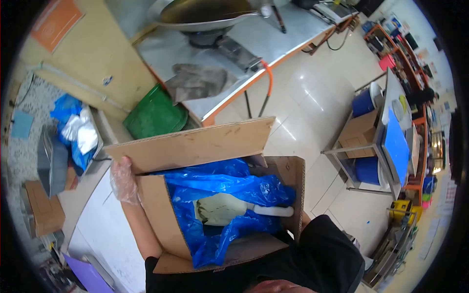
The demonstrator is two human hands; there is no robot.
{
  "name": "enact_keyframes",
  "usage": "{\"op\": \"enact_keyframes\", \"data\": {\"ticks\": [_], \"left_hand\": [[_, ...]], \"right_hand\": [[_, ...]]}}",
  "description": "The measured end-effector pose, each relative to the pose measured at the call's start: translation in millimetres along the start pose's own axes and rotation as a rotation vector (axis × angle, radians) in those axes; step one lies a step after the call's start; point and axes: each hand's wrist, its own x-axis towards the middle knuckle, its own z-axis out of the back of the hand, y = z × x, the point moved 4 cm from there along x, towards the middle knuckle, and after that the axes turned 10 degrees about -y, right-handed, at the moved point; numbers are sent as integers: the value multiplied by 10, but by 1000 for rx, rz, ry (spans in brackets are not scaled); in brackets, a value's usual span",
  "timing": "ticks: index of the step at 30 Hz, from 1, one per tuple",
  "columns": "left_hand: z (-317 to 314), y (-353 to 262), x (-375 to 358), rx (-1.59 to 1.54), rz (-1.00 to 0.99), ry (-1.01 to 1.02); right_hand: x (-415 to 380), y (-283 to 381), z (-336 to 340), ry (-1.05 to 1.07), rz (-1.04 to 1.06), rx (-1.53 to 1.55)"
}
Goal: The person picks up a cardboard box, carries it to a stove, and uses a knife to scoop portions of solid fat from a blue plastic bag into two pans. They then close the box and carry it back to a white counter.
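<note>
An open cardboard box [205, 146] is held against the front of my body, its flaps spread. Blue plastic [215, 183] lines it, and inside lies a pale scoop-like item [222, 209] with a white handle [273, 211]. My left hand [124, 180], in a clear plastic glove, grips the box's left side at the corner of the long flap. Only a bit of my right hand or wrist [306, 219] shows at the box's right side; its fingers are hidden behind the cardboard.
Ahead stands a metal counter [161, 49] with a large wok [205, 12], a burner and a grey cloth [195, 83]. A green bin [156, 115] is below it. At right is a metal table with a blue board [395, 146]; a white surface [107, 229] lies at left.
</note>
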Motion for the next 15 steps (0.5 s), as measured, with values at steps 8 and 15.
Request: {"op": "enact_keyframes", "data": {"ticks": [8,15], "left_hand": [[-810,-208,266,82,-177,347],[-1010,545,333,-200,-150,579]], "right_hand": [[-421,-546,512,-112,41,133],[-454,-1183,603,-185,105,235]]}}
